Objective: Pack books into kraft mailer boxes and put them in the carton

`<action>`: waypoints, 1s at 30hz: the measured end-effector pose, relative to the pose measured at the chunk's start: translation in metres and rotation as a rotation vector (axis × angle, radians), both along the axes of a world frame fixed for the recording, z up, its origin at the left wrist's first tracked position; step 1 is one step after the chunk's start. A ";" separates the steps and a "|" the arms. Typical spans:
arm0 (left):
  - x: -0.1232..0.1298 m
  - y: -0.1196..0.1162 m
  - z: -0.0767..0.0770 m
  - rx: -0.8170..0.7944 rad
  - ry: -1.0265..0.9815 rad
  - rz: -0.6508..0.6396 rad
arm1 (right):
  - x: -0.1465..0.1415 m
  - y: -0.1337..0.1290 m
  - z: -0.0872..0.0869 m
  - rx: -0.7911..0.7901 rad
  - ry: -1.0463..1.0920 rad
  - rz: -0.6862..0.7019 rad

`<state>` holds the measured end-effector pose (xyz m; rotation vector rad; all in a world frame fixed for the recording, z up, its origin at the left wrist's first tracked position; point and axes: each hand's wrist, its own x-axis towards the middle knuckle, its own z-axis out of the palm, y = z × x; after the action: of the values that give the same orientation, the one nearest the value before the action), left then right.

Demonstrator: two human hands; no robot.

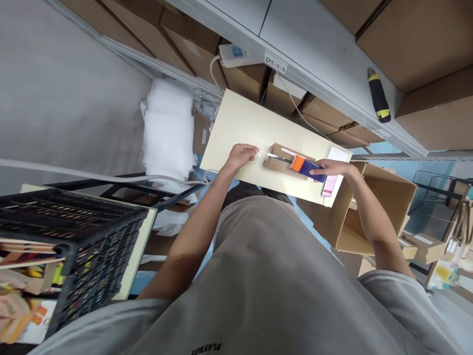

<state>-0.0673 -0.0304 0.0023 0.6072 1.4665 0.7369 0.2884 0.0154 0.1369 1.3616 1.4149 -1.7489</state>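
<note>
Two-handed: gripping a blue-and-orange pack (pixel 304 166) with the right hand (pixel 333 167), over the box (pixel 278 165) between hands, likely for support; pinching a white scrap (pixel 258 154) with the left hand (pixel 242 155), likely because small.

Soft light; edges stretched (perhaps motion-blurred).

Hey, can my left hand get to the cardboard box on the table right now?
Likely yes. The left hand is close to the cardboard box, and nothing bulky stands between them; the right hand and its blue-and-orange item overlap only the box's right part.
</note>
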 end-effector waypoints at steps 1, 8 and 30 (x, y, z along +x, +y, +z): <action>0.001 0.000 -0.007 -0.016 0.000 0.010 | 0.000 0.002 -0.006 0.005 0.009 0.003; 0.015 0.005 -0.050 -0.132 0.025 0.030 | -0.003 0.011 -0.028 0.038 -0.008 0.049; 0.089 -0.001 -0.038 0.646 0.625 -1.066 | 0.006 0.021 -0.060 0.017 0.112 0.095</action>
<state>0.0222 -0.0318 -0.0357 2.0462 1.1479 0.1216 0.2941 0.0361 0.0770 1.2013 1.5321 -1.7791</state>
